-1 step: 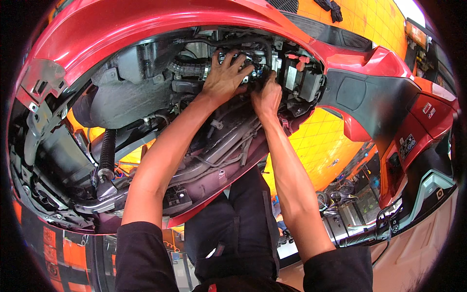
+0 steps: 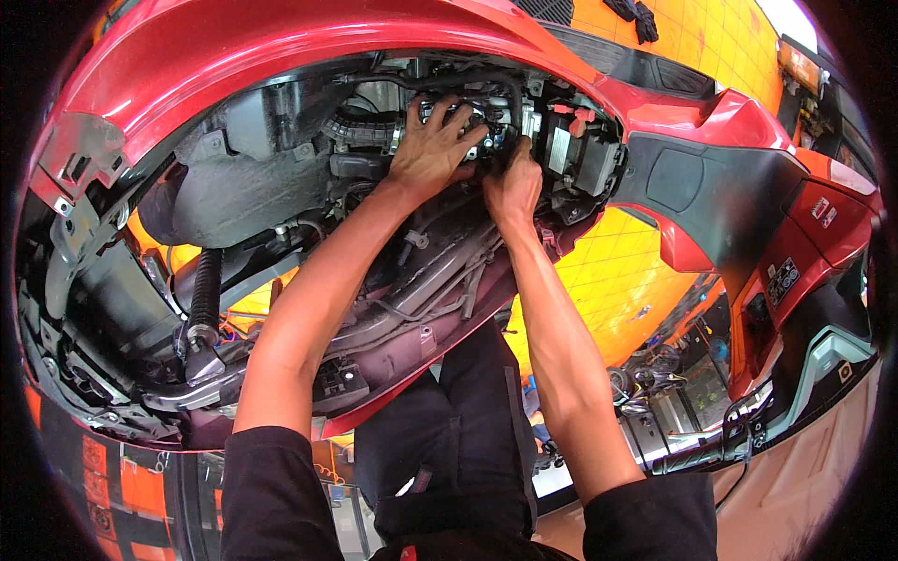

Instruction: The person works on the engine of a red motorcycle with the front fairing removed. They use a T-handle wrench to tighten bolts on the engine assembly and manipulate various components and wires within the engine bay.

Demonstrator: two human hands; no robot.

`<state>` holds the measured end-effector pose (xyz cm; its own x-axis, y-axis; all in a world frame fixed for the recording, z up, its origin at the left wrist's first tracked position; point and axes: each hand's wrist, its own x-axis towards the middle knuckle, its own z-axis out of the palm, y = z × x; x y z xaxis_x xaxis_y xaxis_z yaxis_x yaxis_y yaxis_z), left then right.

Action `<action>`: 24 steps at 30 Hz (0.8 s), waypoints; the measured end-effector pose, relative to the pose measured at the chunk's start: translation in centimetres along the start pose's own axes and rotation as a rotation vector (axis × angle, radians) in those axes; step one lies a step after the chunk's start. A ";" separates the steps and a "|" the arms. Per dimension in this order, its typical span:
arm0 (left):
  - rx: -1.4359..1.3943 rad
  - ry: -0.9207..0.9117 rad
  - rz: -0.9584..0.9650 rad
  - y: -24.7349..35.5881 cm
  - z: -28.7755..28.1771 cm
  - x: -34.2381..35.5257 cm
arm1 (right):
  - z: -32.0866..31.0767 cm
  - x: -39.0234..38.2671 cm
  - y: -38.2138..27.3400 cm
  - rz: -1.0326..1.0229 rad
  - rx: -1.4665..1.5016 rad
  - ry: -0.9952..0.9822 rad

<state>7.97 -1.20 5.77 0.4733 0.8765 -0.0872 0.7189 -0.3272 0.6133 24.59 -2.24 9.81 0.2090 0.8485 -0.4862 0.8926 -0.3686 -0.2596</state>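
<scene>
Both my hands reach into the opened body of a red scooter [image 2: 309, 47]. My left hand [image 2: 435, 150] rests with spread, slightly bent fingers over a silver metal engine part [image 2: 475, 120], its thumb pointing right. Close beside it, my right hand [image 2: 514, 187] is closed, its knuckles up. Whatever its fingertips pinch sits hidden in the dark gap between the hands. A black hose [image 2: 515, 101] curves down just above the right hand. Left of my left hand lies a ribbed black duct [image 2: 365, 129].
A battery [image 2: 593, 166] with a red terminal cover [image 2: 573, 119] stands right of my hands. A large dark housing [image 2: 257, 196] fills the left side, above a coiled shock absorber [image 2: 207, 290]. Frame tubes [image 2: 412, 297] run beneath my forearms. Orange tiled floor [image 2: 608, 280] shows beyond.
</scene>
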 end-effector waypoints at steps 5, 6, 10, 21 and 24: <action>0.015 0.027 -0.009 0.2 0.2 -0.1 | -0.2 -0.4 1.0 -0.014 0.205 0.040; 0.016 0.035 -0.009 0.2 0.3 -0.1 | -0.1 -0.3 1.1 0.003 0.262 0.049; 0.008 0.051 0.002 0.2 0.5 0.2 | -0.6 0.4 3.0 -0.021 0.212 -0.060; 0.026 0.018 0.017 0.0 0.6 -0.1 | -0.8 -0.2 2.4 0.032 0.419 -0.198; 0.020 0.001 0.025 -0.2 0.4 0.0 | -1.1 -0.4 2.2 0.001 0.427 -0.206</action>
<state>8.02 -1.28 5.33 0.4906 0.8684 -0.0716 0.7170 -0.3557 0.5994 26.88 -2.97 10.34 0.0873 0.7708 -0.6310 0.6390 -0.5293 -0.5581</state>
